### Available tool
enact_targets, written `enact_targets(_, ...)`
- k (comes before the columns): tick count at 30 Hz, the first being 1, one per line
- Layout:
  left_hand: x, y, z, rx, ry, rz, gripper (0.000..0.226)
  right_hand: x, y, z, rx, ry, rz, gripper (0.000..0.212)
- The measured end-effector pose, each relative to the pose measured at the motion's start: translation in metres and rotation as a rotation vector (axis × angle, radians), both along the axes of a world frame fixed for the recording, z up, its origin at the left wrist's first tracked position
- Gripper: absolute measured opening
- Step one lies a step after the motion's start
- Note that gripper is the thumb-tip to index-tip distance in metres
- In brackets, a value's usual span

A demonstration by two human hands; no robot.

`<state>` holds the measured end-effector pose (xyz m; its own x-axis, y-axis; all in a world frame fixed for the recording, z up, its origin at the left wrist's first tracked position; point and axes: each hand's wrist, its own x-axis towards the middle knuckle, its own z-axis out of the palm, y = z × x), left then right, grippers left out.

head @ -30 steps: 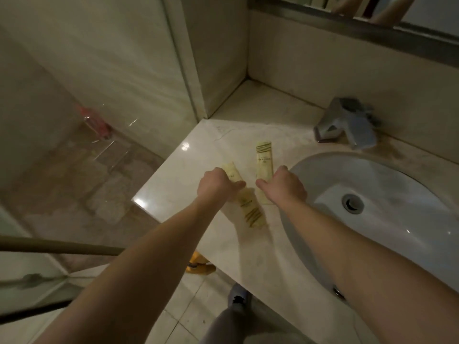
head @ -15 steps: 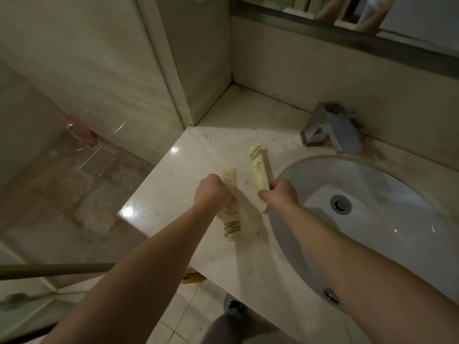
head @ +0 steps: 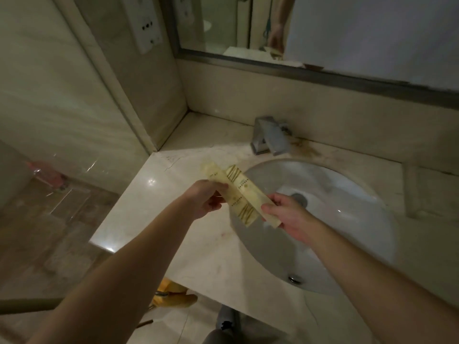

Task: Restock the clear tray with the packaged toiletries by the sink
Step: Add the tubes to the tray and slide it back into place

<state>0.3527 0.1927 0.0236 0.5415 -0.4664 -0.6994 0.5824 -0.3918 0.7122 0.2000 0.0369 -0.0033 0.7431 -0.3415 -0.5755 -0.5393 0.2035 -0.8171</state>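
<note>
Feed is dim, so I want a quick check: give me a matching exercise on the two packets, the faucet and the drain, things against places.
1 left packet
2 right packet
3 faucet
4 drain

A in the basin
B held by the left hand
C on the counter's back edge
D held by the right hand

1-B, 2-D, 3-C, 4-A

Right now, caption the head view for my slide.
Left hand and right hand each hold a toiletry packet over the sink.

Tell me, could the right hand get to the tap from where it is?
Probably yes: the tap stands just beyond the basin with nothing between, but the right hand already grips a toiletry packet.
</note>
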Motion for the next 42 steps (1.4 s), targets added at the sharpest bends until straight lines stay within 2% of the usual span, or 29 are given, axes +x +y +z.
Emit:
enact_targets(6, -0.056, -0.032, 0.021, -0.145, 0.032, -0.075, 0.007, -0.08, -0.033, 0.027, 0.023, -0.082, 0.016, 0.015)
enact_targets(12, -0.119, -0.076, 0.046, -0.213, -0.006, -0.23, 0.019, -0.154, -0.056, 0.053, 0.025, -0.063, -0.003, 0.014)
enact_targets(16, -0.165, -0.115, 0.067, -0.257, -0.029, -0.411, 0.016, -0.197, -0.067, 0.067, -0.008, -0.114, -0.13, 0.007)
enact_targets(18, -0.188, -0.134, 0.074, -0.281, -0.039, -0.488, 0.019, -0.219, -0.074, 0.074, -0.02, -0.135, -0.205, 0.023)
enact_targets(20, -0.21, -0.152, 0.079, -0.294, -0.045, -0.544, 0.028, -0.242, -0.08, 0.08, -0.047, -0.151, -0.265, 0.029)
enact_targets(25, -0.249, -0.183, 0.086, -0.228, -0.123, -0.585, 0.028, -0.306, -0.1, 0.085, -0.188, -0.107, -0.31, 0.021)
enact_targets(29, -0.269, -0.201, 0.073, -0.15, -0.151, -0.629, 0.02, -0.359, -0.115, 0.074, -0.363, 0.13, -0.176, 0.026)
enact_targets(33, -0.283, -0.206, 0.061, -0.132, -0.186, -0.774, 0.015, -0.389, -0.118, 0.059, -0.446, 0.299, 0.064, 0.016)
enact_targets(38, -0.29, -0.204, 0.043, -0.122, -0.145, -0.919, 0.018, -0.39, -0.117, 0.032, -0.507, 0.361, 0.288, 0.02)
enact_targets(42, -0.29, -0.197, 0.031, -0.081, -0.12, -0.921, 0.014, -0.373, -0.117, 0.017, -0.567, 0.426, 0.492, 0.02)
